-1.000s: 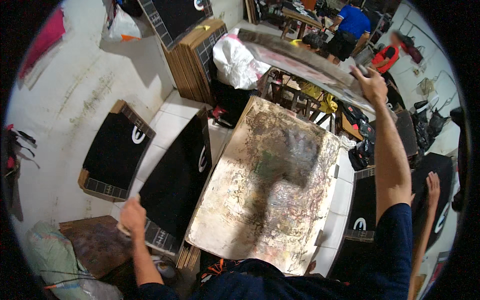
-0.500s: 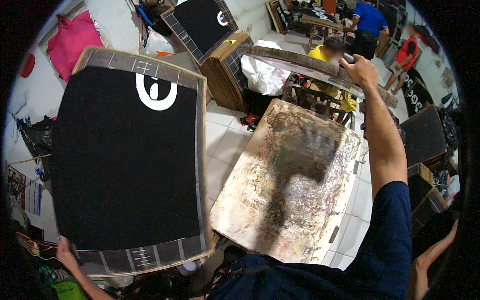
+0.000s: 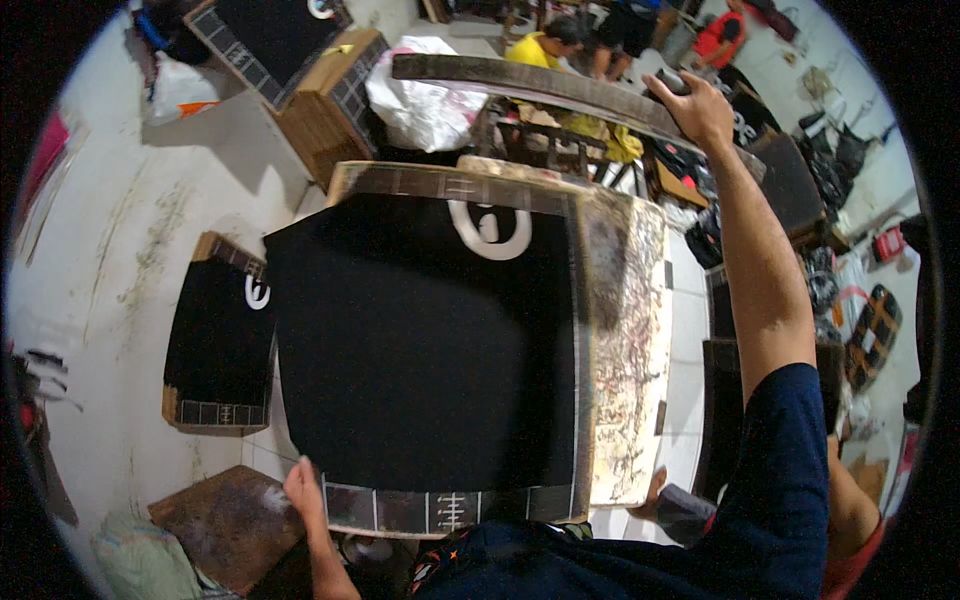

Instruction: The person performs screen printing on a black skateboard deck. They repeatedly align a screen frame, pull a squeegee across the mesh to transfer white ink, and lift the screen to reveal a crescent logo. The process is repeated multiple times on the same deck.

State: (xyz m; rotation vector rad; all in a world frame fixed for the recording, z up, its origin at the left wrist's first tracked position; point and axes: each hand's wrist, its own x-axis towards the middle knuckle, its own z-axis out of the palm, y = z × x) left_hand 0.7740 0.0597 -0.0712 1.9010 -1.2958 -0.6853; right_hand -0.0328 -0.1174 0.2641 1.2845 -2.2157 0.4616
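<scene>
Gripping the near left corner of a large black board (image 3: 420, 350), the left hand (image 3: 303, 492) had its fingers curled over the board's edge. That board, black with a white ring-shaped mark near its far edge and a strip of pale grid lines along its near edge, lay flat across the paint-stained desk (image 3: 628, 360), covering most of it and leaving only a mottled band of the desk bare on the right. The right hand (image 3: 702, 108) reached up and away, its fingers wrapped round the edge of a long, dark, raised frame (image 3: 540, 85) beyond the desk. On the floor to the left lay another black board (image 3: 218, 345) of the same kind, well apart from the left hand. Farther off stood a wooden stack (image 3: 335, 100) with one more black board (image 3: 268, 35) on top, and a white plastic bag (image 3: 425, 95) just beside it. People sat in the background.
</scene>
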